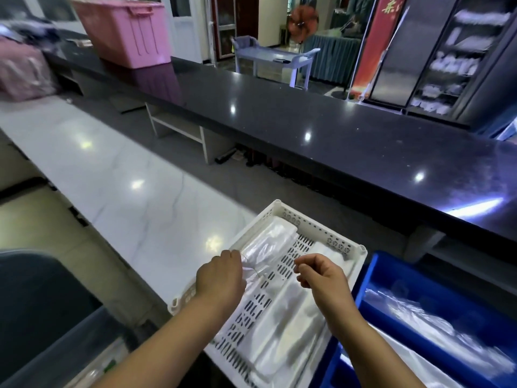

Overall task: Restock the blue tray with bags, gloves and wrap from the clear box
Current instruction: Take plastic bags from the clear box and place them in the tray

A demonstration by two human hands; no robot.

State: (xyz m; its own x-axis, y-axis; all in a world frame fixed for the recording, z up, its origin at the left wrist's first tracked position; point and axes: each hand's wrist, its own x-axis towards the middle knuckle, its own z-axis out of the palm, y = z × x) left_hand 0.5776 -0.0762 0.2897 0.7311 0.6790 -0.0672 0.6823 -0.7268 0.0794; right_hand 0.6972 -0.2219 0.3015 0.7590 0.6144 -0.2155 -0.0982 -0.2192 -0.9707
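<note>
Hovering over a white slotted tray (347,249) on the pale counter (117,175), both hands are working in the head view, the only one on offer. The left hand (221,278) is curling its fingers almost closed, pinching the edge of a clear plastic pack (268,245) that is lying along the white tray's left side. The right hand (321,274) is sitting just apart from it, fingers (303,264) bent in a loose fist with thumb and forefinger nearly meeting; whether anything thin is caught between them, I cannot tell. More white packs (288,317) are lying lengthwise in the white tray beneath the forearms. Just to the right, touching the white tray's side, the blue tray (369,275) is holding crinkled clear plastic bags (419,323). A pink bin (123,32) is standing far off on the dark raised counter (335,141). Motion blur is softening the far shelves.
</note>
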